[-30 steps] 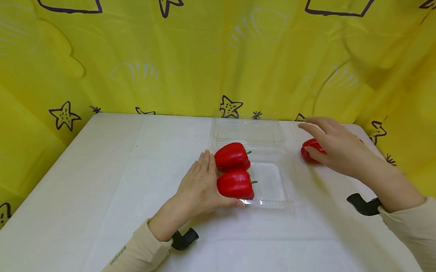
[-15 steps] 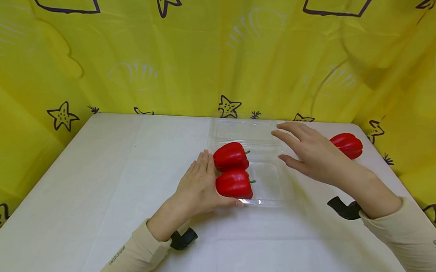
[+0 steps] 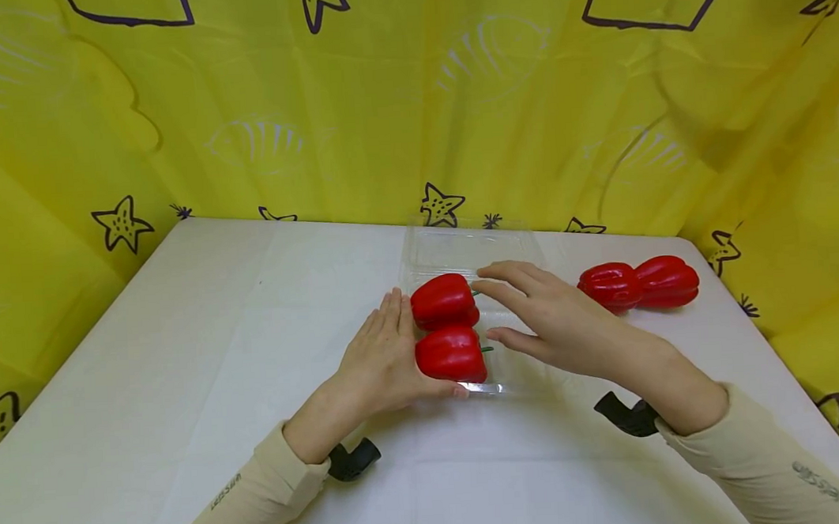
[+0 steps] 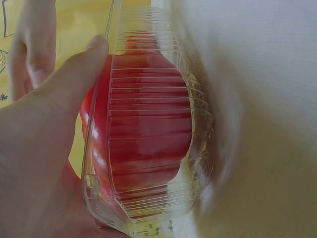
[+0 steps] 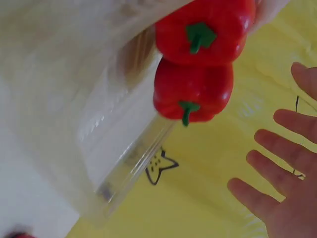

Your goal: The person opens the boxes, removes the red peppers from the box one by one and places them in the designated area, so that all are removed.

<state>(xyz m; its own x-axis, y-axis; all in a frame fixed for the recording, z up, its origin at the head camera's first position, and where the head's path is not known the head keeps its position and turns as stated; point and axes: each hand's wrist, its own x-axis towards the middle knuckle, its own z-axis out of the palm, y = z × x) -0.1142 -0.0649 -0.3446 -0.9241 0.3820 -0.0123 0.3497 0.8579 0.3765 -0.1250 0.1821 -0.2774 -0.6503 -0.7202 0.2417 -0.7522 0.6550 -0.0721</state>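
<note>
Two red bell peppers [image 3: 444, 302] [image 3: 453, 357] with green stems lie one behind the other in the left part of a clear plastic clamshell box [image 3: 497, 388]. My left hand [image 3: 382, 367] rests against the box's left side, fingers straight and thumb along its front edge; the left wrist view shows that thumb over the rim, with red pepper [image 4: 148, 114] behind the ribbed wall. Over the box's right part hovers my right hand [image 3: 558, 318], fingers spread and holding nothing. In the right wrist view its fingers are apart from the peppers [image 5: 213, 29]. The hand hides some of the box.
Two more red peppers [image 3: 609, 285] [image 3: 668, 282] lie end to end at the right of the white table [image 3: 254, 358]. The clear lid [image 3: 472, 247] lies unfolded behind the box. A yellow patterned curtain [image 3: 356, 139] borders the table's back and sides.
My right hand has moved left, from above the right-hand peppers to over the box, uncovering both of those peppers. My left hand and the peppers in the box stay put.
</note>
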